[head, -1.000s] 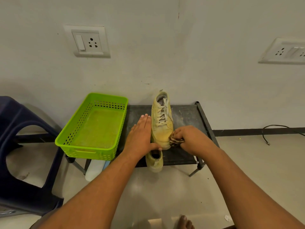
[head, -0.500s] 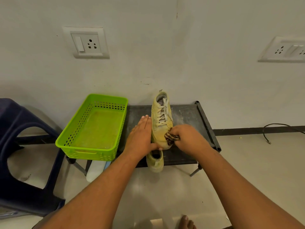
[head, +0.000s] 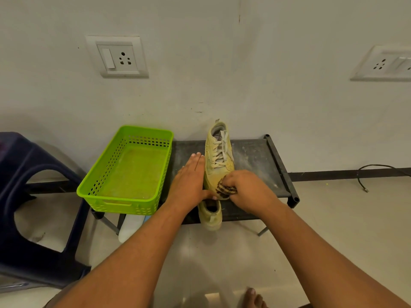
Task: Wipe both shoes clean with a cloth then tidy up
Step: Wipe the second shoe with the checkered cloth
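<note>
On rack [head: 255,156], rubbed shoe [head: 219,161] with cloth [head: 224,190] gripped in right hand [head: 249,190], braced it with flat left hand [head: 189,181], probably left second shoe [head: 211,215] and tidying undone.

Your left hand [head: 189,181] lies flat at frame centre, fingers straight; just right of it, your right hand [head: 249,188] curls round a cloth [head: 224,190], both forearms outstretched.

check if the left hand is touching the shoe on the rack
Touching. The head view shows the left hand lying flat along the side of the shoe, thumb across its toe, no gap.
</note>
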